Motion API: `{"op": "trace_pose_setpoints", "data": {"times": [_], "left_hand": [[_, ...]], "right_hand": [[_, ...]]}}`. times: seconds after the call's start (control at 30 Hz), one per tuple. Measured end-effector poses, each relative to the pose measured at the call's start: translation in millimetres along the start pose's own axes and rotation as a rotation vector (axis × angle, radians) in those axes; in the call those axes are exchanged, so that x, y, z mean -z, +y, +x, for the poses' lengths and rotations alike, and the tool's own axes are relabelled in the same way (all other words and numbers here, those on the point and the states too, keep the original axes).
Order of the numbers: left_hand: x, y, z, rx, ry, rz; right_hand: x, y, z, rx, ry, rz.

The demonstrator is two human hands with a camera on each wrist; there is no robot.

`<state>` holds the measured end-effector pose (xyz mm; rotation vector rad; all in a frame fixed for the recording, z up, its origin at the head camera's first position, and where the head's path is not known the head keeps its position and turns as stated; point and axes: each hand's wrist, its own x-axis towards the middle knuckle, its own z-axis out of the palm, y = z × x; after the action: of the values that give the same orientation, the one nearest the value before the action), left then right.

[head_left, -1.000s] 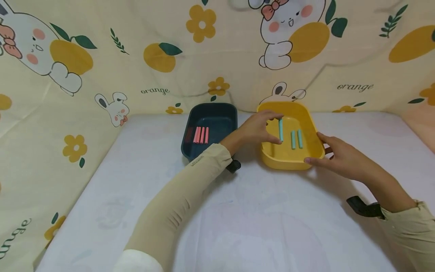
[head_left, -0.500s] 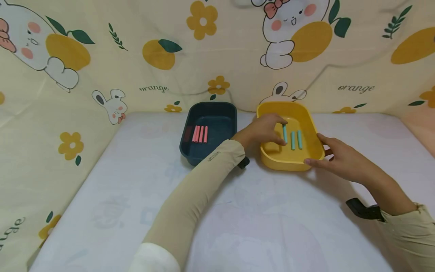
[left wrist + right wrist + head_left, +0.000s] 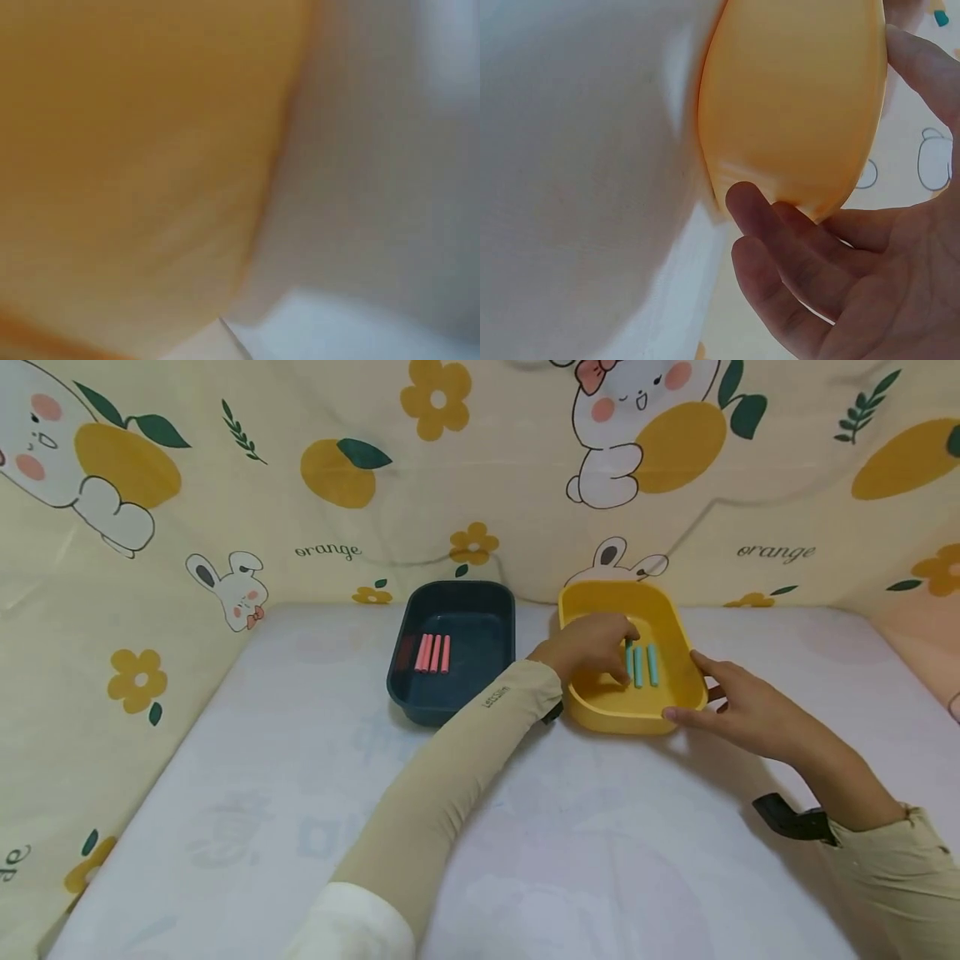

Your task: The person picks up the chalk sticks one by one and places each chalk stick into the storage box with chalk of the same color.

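Observation:
In the head view my left hand (image 3: 592,642) reaches into the yellow tray (image 3: 622,722). Between its thumb and fingers it pinches a thin teal chalk stick (image 3: 629,658) by the ends. Two more teal chalk sticks lie just to its right, roughly parallel, on the tray's floor. My right hand (image 3: 757,710) holds the tray's near right corner, thumb at the front and fingers along the side. From the right wrist, curved fingertips touch the yellow wall (image 3: 795,97). The left wrist view is blurred, filled mostly by the tray's side (image 3: 135,150); the left fingers are hidden there.
A dark blue tray (image 3: 480,689) stands left of the yellow one, with several pink chalk sticks (image 3: 433,653) side by side in it. The left forearm passes in front of its near right corner. Behind both trays rises a patterned cloth (image 3: 525,468). A white cloth (image 3: 525,852) covers the table.
My left hand has carried the teal chalk stick rightward and slightly down, bringing it close beside the other two. The right hand keeps its place on the tray. The head view has shifted slightly.

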<state>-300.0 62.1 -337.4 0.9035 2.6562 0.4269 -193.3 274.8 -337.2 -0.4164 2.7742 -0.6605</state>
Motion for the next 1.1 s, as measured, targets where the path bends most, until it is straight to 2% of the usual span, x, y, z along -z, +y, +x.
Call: {"op": "trace_pose_setpoints", "data": {"times": [0.07,0.23,0.33,0.67,1.1], "left_hand": [[-1.1,2.5,-0.8,0.024,-0.01,-0.033],[-2.4,4.6,-4.0,0.097,-0.014,-0.007],[-2.1,4.2,-5.5,0.116,-0.003,0.006],[-7.6,-3.7,-12.1,0.135,0.028,0.046],[-8.6,1.1,-5.1,0.12,0.018,0.062]], "right_hand": [[-0.4,-0.4,-0.4,0.003,-0.002,0.006],[1.0,-3.0,-0.3,0.015,0.008,-0.005],[2.7,-5.2,-0.3,0.018,0.011,-0.011],[-1.3,-10.9,2.0,0.014,0.008,-0.002],[1.5,-5.7,-3.3,0.003,0.011,-0.003]]}}
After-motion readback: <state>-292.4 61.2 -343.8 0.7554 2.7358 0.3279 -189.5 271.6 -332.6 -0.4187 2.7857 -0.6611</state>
